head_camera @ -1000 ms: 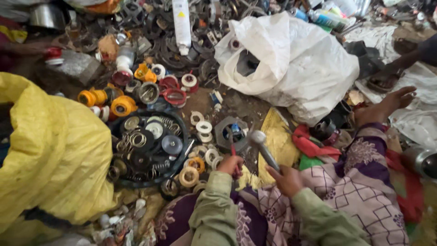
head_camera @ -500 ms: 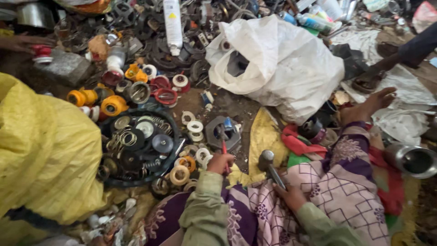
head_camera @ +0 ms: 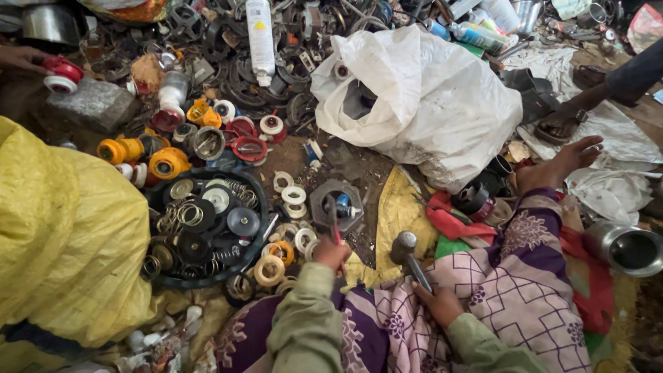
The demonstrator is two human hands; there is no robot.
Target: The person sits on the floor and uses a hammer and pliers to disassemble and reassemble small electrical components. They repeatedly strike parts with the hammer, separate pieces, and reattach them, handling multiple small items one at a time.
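Hexagonal metal block (head_camera: 336,204) on the ground with a small blue part (head_camera: 343,205) at its centre; left hand (head_camera: 331,253) grips a red-handled tool (head_camera: 334,220) set upon it, right hand (head_camera: 440,302) grips a hammer (head_camera: 409,254) alongside; round black tray (head_camera: 257,185) of springs and discs to the left

- The round tray (head_camera: 153,207) of springs and discs lies left of the hexagonal block (head_camera: 336,202).
- The sack (head_camera: 428,103) lies behind the block.
- The hammer (head_camera: 407,252) lies to the block's right.
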